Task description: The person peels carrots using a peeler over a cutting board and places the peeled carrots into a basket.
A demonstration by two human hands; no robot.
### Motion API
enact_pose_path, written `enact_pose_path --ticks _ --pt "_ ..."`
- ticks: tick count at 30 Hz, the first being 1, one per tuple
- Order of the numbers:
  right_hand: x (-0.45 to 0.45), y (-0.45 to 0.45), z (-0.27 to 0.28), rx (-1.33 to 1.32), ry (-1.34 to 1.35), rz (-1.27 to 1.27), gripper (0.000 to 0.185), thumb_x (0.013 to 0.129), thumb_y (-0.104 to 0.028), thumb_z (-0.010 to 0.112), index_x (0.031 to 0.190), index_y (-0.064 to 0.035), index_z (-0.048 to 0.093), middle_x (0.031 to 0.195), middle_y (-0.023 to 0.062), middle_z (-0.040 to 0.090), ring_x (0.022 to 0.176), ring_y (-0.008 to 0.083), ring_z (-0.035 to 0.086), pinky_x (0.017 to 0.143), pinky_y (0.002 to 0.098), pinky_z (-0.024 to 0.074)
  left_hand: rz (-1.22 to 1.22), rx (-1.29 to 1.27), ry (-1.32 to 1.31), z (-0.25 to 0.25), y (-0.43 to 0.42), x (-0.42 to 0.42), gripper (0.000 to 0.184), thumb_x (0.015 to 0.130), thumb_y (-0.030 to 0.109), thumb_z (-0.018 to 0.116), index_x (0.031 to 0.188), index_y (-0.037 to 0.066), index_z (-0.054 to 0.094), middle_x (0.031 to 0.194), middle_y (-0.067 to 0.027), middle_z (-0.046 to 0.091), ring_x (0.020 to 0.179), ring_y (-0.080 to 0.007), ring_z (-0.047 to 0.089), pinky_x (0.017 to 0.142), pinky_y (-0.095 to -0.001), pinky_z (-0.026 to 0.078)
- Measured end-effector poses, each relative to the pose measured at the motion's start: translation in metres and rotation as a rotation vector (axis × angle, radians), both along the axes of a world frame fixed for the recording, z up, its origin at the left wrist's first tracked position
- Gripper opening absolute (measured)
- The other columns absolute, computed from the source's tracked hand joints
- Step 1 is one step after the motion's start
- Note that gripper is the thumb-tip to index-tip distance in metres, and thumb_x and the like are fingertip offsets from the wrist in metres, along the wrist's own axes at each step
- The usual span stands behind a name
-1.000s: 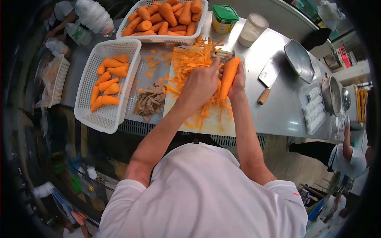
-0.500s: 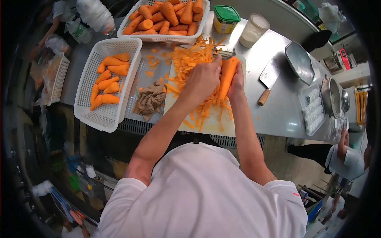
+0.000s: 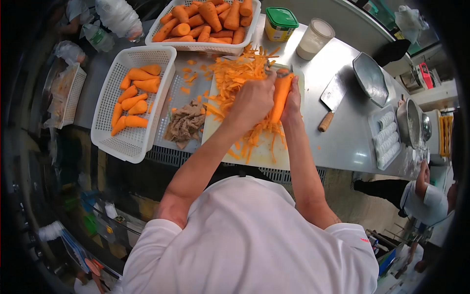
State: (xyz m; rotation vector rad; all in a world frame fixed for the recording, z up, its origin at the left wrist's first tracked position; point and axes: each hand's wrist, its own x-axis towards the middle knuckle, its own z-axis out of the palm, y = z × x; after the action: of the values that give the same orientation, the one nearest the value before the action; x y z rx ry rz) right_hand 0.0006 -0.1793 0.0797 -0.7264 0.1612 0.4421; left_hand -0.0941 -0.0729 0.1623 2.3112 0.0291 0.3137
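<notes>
My right hand grips a carrot from its right side, thick end away from me and thin end toward me. In my left hand is a peeler, its metal head at the carrot's thick end; the fingers hide most of its handle. Carrot peelings lie heaped beside and under both hands on a pale cutting board. A crumpled brown cloth rests left of the board.
Peeled carrots lie in a white basket at left; unpeeled ones fill another basket behind. A cleaver lies to the right. Beyond the board stand a green-lidded tub and a clear container. A co-worker is at far right.
The peeler head has tilted and shifted slightly at the carrot's thick end. My left hand has moved a little to the right; my right hand still holds the carrot.
</notes>
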Motion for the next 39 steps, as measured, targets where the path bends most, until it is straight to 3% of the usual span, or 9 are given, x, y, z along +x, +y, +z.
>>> enact_pose_path --ticks 8,12,16,18,21,28,34,36,39 --pt "0.027 -0.036 -0.028 -0.011 -0.004 -0.044 0.059 0.104 -0.056 0.028 0.119 -0.0046 0.054 0.093 0.0114 0.061 0.08 0.0231 0.061 0.068 0.0357 0.0551 -0.197 0.0 0.265 0.027 -0.002 -0.096 0.043 0.093 0.01 0.055 0.135 -0.001 0.053 0.077 -0.0274 0.061 0.073 -0.0423 0.063 0.067 -0.0486 0.049" --pt "0.008 -0.012 -0.013 -0.12 -0.024 -0.008 0.063 0.104 -0.057 0.025 0.124 -0.0037 0.053 0.097 0.0143 0.064 0.08 0.0223 0.064 0.068 0.0343 0.0549 -0.004 -0.062 -0.005 0.028 0.004 -0.012 0.042 0.094 0.01 0.053 0.135 -0.001 0.053 0.076 -0.028 0.06 0.071 -0.0431 0.062 0.064 -0.0483 0.048" --pt "0.005 -0.003 0.004 -0.01 0.062 -0.106 0.065 0.105 -0.056 0.021 0.125 -0.002 0.053 0.1 0.0148 0.065 0.08 0.0217 0.063 0.069 0.0338 0.0547 -0.009 0.089 0.058 -0.005 -0.013 -0.015 0.047 0.093 0.008 0.052 0.138 -0.002 0.048 0.075 -0.0295 0.059 0.07 -0.0437 0.061 0.064 -0.0497 0.048" --pt "0.026 -0.027 -0.032 -0.14 -0.072 0.021 0.062 0.105 -0.054 0.019 0.128 -0.0067 0.052 0.114 0.0113 0.063 0.096 0.026 0.063 0.084 0.0423 0.0556 -0.072 0.087 0.167 0.002 -0.021 -0.072 0.048 0.092 0.008 0.053 0.139 -0.002 0.048 0.075 -0.029 0.059 0.07 -0.0437 0.061 0.065 -0.0502 0.048" --pt "0.025 -0.032 -0.019 -0.09 0.082 -0.138 0.065 0.105 -0.055 0.019 0.12 -0.0013 0.053 0.098 0.0146 0.064 0.082 0.0224 0.064 0.069 0.0342 0.0547 -0.199 0.043 0.263 0.021 -0.001 -0.097 0.046 0.092 0.007 0.054 0.137 -0.001 0.05 0.076 -0.0276 0.06 0.072 -0.0437 0.061 0.066 -0.0504 0.049" --pt "-0.001 -0.002 0.001 -0.063 0.033 0.006 0.066 0.104 -0.057 0.021 0.122 -0.0019 0.052 0.097 0.0147 0.063 0.08 0.024 0.063 0.069 0.0343 0.0549 0.004 -0.021 0.038 0.011 0.005 0.007 0.042 0.093 0.009 0.053 0.134 -0.001 0.054 0.079 -0.0262 0.062 0.077 -0.0436 0.063 0.069 -0.0501 0.05" --pt "0.031 -0.033 -0.044 0.043 -0.087 0.01 0.064 0.105 -0.054 0.017 0.127 -0.0043 0.051 0.116 0.0137 0.06 0.094 0.0246 0.06 0.082 0.0397 0.0558 -0.062 0.108 0.208 0.022 -0.012 -0.095 0.04 0.092 0.01 0.054 0.13 -0.002 0.056 0.079 -0.0259 0.063 0.076 -0.0434 0.063 0.07 -0.0503 0.05" --pt "0.024 -0.031 -0.021 -0.091 0.087 -0.096 0.063 0.105 -0.054 0.017 0.128 -0.0063 0.051 0.116 0.0135 0.061 0.094 0.0253 0.06 0.08 0.0391 0.0555 -0.321 0.03 0.34 0.026 0.001 -0.108 0.042 0.092 0.01 0.054 0.133 -0.001 0.054 0.081 -0.0261 0.064 0.078 -0.0432 0.063 0.069 -0.0499 0.051" --pt "0.023 -0.028 -0.031 -0.021 -0.02 0.043 0.068 0.104 -0.058 0.018 0.126 -0.0034 0.051 0.103 0.0136 0.065 0.085 0.0258 0.062 0.075 0.04 0.0545 -0.101 0.067 0.117 0.043 0.003 -0.058 0.042 0.092 0.01 0.054 0.133 0.001 0.055 0.08 -0.0258 0.064 0.078 -0.0434 0.064 0.068 -0.0497 0.05"
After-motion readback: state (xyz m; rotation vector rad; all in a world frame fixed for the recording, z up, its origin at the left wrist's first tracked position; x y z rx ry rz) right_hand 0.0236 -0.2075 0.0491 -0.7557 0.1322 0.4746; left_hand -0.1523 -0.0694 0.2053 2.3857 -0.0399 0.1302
